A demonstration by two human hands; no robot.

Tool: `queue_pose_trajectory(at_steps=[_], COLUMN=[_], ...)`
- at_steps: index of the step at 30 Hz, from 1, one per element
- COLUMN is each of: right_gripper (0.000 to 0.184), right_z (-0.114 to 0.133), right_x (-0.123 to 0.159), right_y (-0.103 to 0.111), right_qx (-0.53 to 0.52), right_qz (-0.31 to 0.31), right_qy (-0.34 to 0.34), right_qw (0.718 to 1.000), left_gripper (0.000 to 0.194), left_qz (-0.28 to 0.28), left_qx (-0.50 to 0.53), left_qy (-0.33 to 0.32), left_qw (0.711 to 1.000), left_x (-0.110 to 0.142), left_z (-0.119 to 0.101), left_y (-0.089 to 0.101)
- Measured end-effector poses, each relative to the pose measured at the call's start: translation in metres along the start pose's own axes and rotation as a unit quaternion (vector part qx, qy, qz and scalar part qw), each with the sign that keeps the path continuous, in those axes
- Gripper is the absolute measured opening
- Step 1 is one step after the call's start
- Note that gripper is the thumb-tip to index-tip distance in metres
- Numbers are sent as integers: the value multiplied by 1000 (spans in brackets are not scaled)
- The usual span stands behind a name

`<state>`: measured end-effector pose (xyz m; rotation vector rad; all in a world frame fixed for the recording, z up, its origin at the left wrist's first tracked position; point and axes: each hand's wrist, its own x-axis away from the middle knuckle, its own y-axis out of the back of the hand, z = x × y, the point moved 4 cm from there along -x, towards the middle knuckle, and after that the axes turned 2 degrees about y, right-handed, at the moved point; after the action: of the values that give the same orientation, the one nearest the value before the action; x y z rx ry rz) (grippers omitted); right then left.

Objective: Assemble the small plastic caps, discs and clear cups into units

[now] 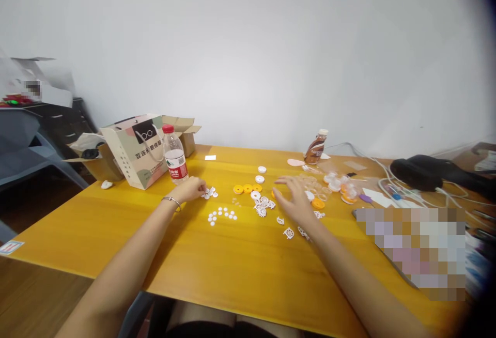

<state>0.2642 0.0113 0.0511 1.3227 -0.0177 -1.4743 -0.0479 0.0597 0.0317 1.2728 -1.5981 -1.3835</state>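
Observation:
My left hand (190, 189), a bracelet at its wrist, reaches to a small pile of white plastic pieces (211, 193). Its fingers are curled together at the pile's edge, and what lies between them is hidden. My right hand (295, 201) hovers palm down with thumb and fingers apart, partly covering a yellow ring on the table. Left of it lie a row of yellow discs (247, 188), white discs (260, 179) and a heap of white openwork pieces (263, 205). Small white round pieces (220, 213) are spread in front, between the two hands.
A paper bag (137, 154), a water bottle (175, 157) and cardboard boxes (185, 134) stand at the left. A brown drink bottle (315, 148) stands at the back. Clear plastic parts (320, 190), cables (403, 193) and a blurred-out flat object (418, 250) occupy the right.

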Motion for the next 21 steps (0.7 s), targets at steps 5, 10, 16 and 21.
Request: queue_pose_trajectory(at_steps=[5,10,16,21], right_gripper=[17,16,16,15], right_z=[9,9,10,9], right_x=[18,22,24,25], right_y=[-23,-30,-34,-38], right_qx=[-61,-91,-104,-106], right_qz=[78,101,110,103], right_qy=[-8,-5,1,10], right_qw=[995,991,988,989], left_gripper=[24,25,19,15], left_qz=[-81,-123,-118,-152], left_qx=[7,26,30,17], left_qy=[-25,-138,-131,-101], left_qw=[996,982,984,983], left_x=[-1,-5,-17,-18], left_z=[-23,-73,-90,-87], left_y=[0,-25,-52,-46])
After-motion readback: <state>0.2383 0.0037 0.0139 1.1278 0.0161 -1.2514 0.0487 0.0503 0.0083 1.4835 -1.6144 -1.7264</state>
